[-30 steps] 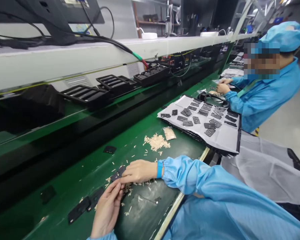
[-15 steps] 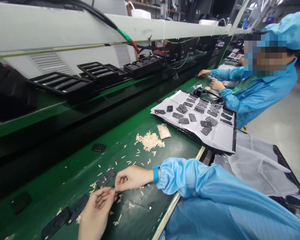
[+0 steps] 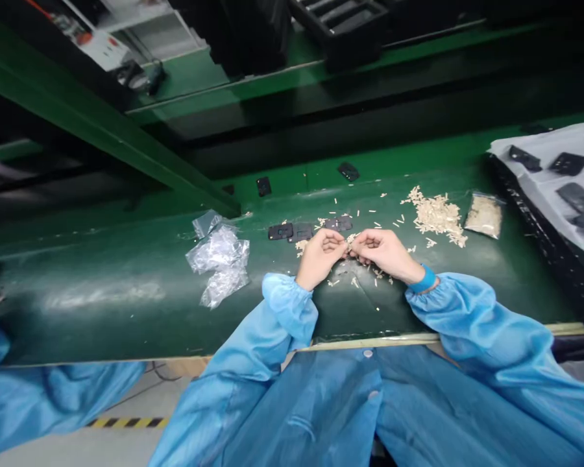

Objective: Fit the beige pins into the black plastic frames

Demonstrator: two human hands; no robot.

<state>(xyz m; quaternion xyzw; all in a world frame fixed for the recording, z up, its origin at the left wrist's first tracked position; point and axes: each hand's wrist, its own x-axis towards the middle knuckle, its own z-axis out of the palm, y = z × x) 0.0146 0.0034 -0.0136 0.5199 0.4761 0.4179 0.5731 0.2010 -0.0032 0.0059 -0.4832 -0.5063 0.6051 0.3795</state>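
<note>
My left hand and my right hand meet above the green bench top, fingertips pinched together. Whatever lies between the fingers is too small to make out. Just beyond them lie flat black plastic plates with cutouts, one black plate at the left and another dark plate behind my fingers. Small pale strips are scattered around and under both hands. To the right of my right hand is a heap of the same pale pieces, beside a clear bag of them.
Crumpled clear plastic bags lie to the left. A black tray lined with white sheet carries several black plates at the right. A green post slants down to the bench's back. Another person's blue sleeve shows at lower left.
My view has swung left and down, bringing the clear bags and the left-hand person's sleeve in. The co-worker at right has left the picture. My hands remain pinched together.
</note>
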